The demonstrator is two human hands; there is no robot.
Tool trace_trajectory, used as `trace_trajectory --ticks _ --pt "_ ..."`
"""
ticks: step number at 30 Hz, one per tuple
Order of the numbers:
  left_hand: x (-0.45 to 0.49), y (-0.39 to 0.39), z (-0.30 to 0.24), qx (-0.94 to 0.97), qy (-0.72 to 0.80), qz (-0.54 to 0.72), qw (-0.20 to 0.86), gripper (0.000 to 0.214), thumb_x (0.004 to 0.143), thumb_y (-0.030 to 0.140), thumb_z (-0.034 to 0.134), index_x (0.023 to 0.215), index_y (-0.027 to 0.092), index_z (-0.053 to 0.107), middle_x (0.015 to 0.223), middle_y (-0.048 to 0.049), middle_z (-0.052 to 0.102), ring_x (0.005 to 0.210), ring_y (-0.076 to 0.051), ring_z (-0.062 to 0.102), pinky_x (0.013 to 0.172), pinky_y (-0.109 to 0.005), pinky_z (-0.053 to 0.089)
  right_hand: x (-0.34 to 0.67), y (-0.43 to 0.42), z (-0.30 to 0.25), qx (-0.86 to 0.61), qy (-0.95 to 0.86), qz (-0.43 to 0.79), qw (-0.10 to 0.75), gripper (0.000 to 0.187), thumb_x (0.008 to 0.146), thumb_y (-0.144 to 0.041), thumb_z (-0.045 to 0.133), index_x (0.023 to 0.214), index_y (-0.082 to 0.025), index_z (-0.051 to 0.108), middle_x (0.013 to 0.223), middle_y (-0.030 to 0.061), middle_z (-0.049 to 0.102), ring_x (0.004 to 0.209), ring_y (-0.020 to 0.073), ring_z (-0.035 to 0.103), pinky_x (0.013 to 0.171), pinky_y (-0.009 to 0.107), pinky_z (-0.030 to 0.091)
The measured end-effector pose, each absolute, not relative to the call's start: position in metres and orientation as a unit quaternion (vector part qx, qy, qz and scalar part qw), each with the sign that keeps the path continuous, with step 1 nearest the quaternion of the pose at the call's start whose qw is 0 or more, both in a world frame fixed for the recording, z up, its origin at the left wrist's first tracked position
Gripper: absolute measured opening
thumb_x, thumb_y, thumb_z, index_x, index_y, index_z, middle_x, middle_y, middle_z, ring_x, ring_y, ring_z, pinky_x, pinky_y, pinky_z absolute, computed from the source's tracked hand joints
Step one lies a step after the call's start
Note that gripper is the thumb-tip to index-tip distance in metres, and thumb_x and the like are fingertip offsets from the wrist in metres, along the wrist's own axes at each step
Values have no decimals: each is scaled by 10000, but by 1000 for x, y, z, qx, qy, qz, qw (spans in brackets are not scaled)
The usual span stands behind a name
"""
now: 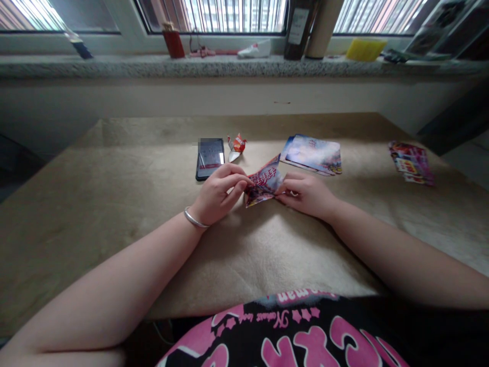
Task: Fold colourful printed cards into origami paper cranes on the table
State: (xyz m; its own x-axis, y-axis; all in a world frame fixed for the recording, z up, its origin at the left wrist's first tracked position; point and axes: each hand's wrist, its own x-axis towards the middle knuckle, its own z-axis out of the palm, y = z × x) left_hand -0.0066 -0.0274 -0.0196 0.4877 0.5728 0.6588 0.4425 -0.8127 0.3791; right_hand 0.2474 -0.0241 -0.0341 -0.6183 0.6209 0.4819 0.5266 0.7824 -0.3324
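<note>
Between my two hands is a printed sheet of paper (263,181), blue, purple and red with large lettering, creased and folded into a slanted shape. My left hand (223,192), with a silver bangle at the wrist, pinches its left side. At the right lower edge the fingers of my right hand (303,194) are closed on it. Just behind the left hand lies a dark phone (210,158) with its screen lit. Beside the phone sits a small red, orange and white folded paper piece (237,146).
A stack of shiny printed sheets (313,152) lies behind my right hand. Farther right are several pink and red printed cards (411,164). Along the stone windowsill (214,67) stand a red container (173,42), a dark bottle (298,30) and a yellow sponge-like block (365,49).
</note>
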Motion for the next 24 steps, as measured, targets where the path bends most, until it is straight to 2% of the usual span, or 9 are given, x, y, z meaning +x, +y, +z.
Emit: trace_trajectory --ticks 7,12,17,21,24 --pt "-9 -25 -23 829 463 293 -113 218 872 347 511 815 233 688 946 -22 661 938 -221 520 873 -410 345 251 -19 -35 -309 -903 115 276 93 800 -210 584 742 -186 652 784 38 606 674 118 548 584 219 404" --pt "-9 -28 -21 824 508 229 -99 309 884 389 472 773 217 703 999 -46 650 1020 -261 464 885 -440 324 252 -19 -31 -313 -913 66 253 105 804 -221 587 746 -187 667 747 38 595 687 136 542 607 241 400" --pt "-8 -30 -19 832 514 195 -75 405 921 420 405 763 214 716 1005 -36 658 1007 -243 474 906 -447 329 255 -18 -29 -315 -921 43 224 115 816 -244 585 774 -194 679 756 45 602 710 151 538 631 259 401" --pt "-2 -39 -18 833 499 202 -127 303 866 392 498 780 184 702 1163 -73 595 1139 -304 411 956 -494 315 255 -18 -28 -314 -924 26 215 123 817 -255 585 770 -196 682 781 55 621 755 174 539 670 284 414" --pt "1 -45 -18 846 480 200 -117 239 840 368 543 828 185 697 1183 -82 576 1148 -300 405 1008 -507 293 255 -18 -27 -311 -926 14 213 119 813 -256 590 765 -199 683 810 58 638 789 186 540 702 302 426"
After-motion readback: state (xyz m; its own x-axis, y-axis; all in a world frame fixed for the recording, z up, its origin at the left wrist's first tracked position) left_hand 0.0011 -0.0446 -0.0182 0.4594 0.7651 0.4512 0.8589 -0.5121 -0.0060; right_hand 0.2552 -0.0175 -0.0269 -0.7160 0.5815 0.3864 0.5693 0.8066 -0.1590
